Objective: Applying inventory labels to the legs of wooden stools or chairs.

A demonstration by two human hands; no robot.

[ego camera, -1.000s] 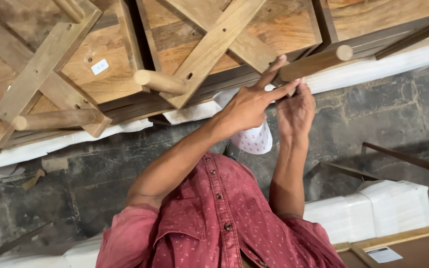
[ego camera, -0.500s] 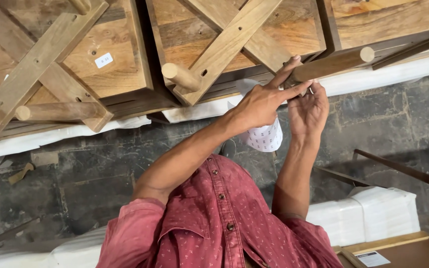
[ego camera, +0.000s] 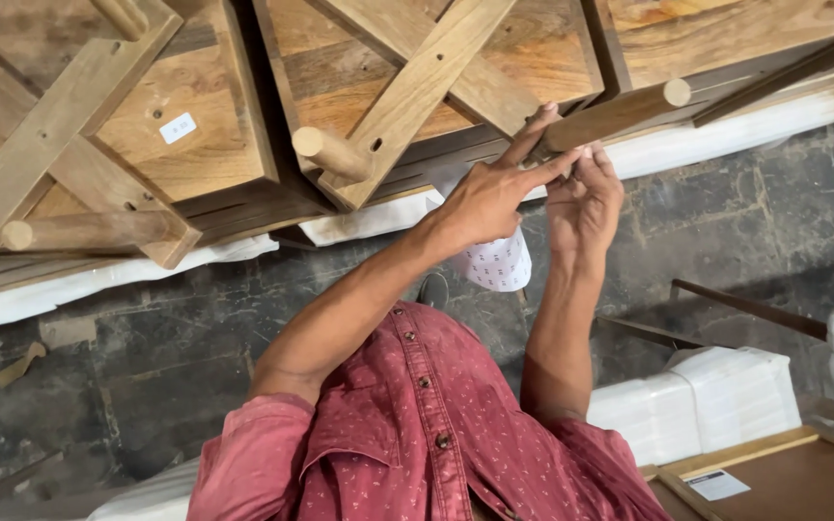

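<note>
A round wooden leg (ego camera: 620, 111) sticks out of the crossed base of an upturned wooden furniture piece (ego camera: 436, 68). My left hand (ego camera: 489, 198) grips the leg's near end between its raised thumb and outstretched index finger. My right hand (ego camera: 586, 193) is beside it, with its fingertips bunched against the underside of the same end. Whether it pinches anything small there is hidden. A white dotted piece (ego camera: 499, 260) hangs just below my left hand, and I cannot tell whether it is held.
Two more legs (ego camera: 330, 154) (ego camera: 89, 232) stand out of the neighbouring upturned pieces, which rest on white padding (ego camera: 108, 275). White foam packs (ego camera: 726, 396), a dark metal frame (ego camera: 745, 309) and a flat brown panel (ego camera: 784, 478) lie at the lower right on the stone floor.
Both hands have stayed at the leg's near end. The view has drifted, so the hands and furniture sit a little further right in the frame.
</note>
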